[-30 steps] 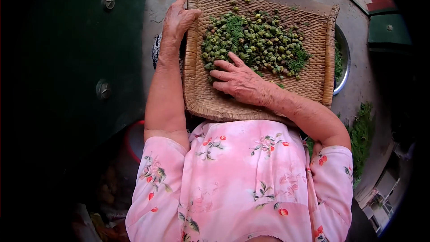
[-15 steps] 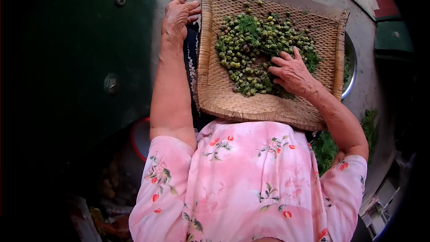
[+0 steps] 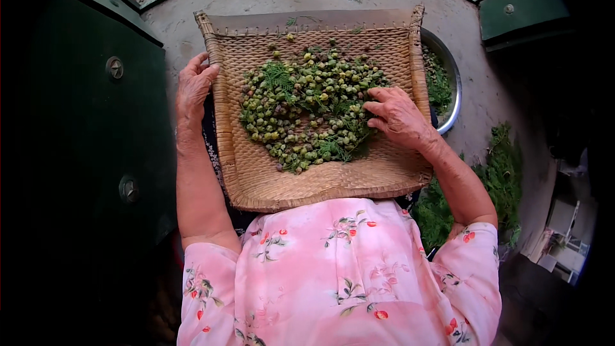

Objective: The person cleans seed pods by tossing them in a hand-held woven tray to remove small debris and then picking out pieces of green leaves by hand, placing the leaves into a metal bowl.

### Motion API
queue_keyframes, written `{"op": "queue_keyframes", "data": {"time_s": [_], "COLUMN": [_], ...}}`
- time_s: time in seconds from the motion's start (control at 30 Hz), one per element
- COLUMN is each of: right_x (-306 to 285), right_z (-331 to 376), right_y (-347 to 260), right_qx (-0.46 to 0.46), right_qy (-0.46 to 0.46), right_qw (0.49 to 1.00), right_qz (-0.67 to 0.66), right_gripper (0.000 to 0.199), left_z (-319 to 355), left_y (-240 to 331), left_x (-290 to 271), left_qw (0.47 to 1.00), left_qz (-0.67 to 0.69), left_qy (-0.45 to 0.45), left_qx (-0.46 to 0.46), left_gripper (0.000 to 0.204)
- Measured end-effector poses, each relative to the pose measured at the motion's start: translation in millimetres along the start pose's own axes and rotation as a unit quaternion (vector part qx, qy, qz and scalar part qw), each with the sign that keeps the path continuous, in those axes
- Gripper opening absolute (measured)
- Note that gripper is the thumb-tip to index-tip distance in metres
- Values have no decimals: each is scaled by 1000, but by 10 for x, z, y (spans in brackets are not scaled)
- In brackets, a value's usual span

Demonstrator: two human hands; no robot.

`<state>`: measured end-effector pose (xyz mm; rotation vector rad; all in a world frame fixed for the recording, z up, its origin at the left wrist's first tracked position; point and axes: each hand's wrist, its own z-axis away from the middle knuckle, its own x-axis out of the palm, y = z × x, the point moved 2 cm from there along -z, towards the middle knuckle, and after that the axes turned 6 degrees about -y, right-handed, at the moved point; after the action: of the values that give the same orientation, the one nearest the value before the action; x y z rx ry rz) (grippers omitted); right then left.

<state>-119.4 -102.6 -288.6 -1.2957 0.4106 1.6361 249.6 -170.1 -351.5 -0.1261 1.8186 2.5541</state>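
A woven winnowing basket (image 3: 282, 200) rests on my lap, its flat far lip pointing away from me. Small green and brownish seed cones (image 3: 307, 83), mixed with feathery green sprigs (image 3: 277, 77), lie heaped in its middle. At the basket's left rim is my left hand (image 3: 194, 86), its fingers closed on the edge and partly hidden there. My right hand (image 3: 398, 115) rests at the right side of the heap, palm down. Its fingers are apart and bent, touching the cones, with nothing visible held in them.
A round metal basin (image 3: 456, 90) with more green cones and sprigs stands on the floor, partly behind the basket's right side. Leafy green branches (image 3: 500, 179) lie near my right elbow. Dark green door panels (image 3: 96, 122) with star-shaped studs rise at the left.
The view has shifted, so the basket appears lower and farther left. My left hand has closed on the rim from spread fingers. My right hand has moved to the heap's right edge.
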Motion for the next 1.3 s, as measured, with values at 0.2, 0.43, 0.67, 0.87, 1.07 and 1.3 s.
{"op": "queue_keyframes", "data": {"time_s": [0.2,0.43,0.67,0.87,1.07,1.3], "right_x": [183,470,593,179,305,653], "right_z": [-634,-1569,-1688,-1262,-853,-894], "right_y": [-153,-532,-256,106,-46,19], "right_qx": [-40,-137,-137,-13,-117,-112], "right_qy": [41,175,177,244,123,164], "right_qw": [992,972,975,941,978,979], "right_qz": [-116,71,-19,-234,-122,-51], "right_gripper": [37,58,17,13,32,14], "left_z": [-102,11,-14,-63,-49,-113], "left_y": [-35,34,23,0,12,-63], "left_x": [9,86,43,-22,10,16], "left_qw": [1000,997,998,999,998,998], "left_qz": [12,66,52,51,53,65], "left_qy": [-2,1,-3,8,15,3], "left_qx": [28,33,26,8,5,11], "left_gripper": [42,42,42,41,40,40]}}
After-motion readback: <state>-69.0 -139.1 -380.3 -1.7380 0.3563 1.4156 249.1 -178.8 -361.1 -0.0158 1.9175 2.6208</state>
